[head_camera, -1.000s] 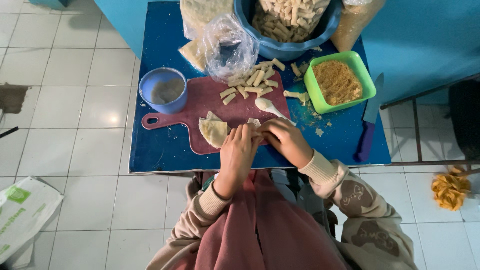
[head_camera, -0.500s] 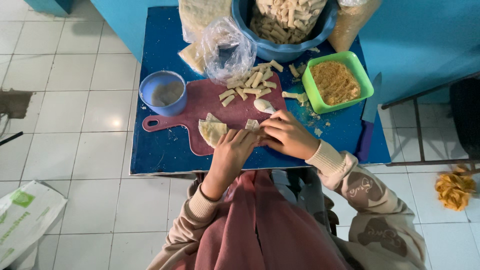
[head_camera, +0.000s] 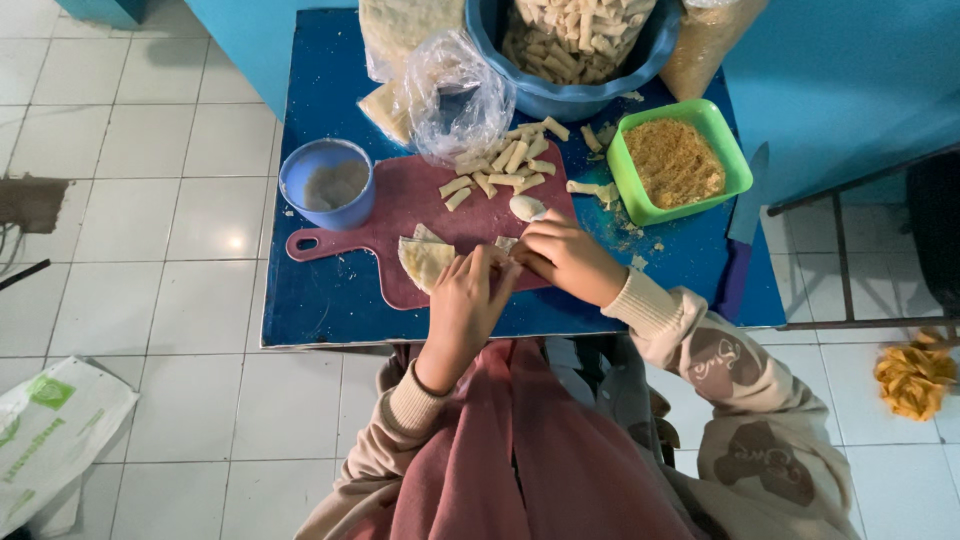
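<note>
On the maroon cutting board (head_camera: 420, 205), both hands meet over a small pale wrapper piece (head_camera: 503, 245) at the board's near right edge. The left hand (head_camera: 468, 300) pinches it from the near side and the right hand (head_camera: 565, 255) curls narrowly around it from the right, equally close; its long axis cannot be told. A round dough sheet (head_camera: 425, 262) lies just left. Since half a second ago, the left hand has shifted right, off that sheet.
</note>
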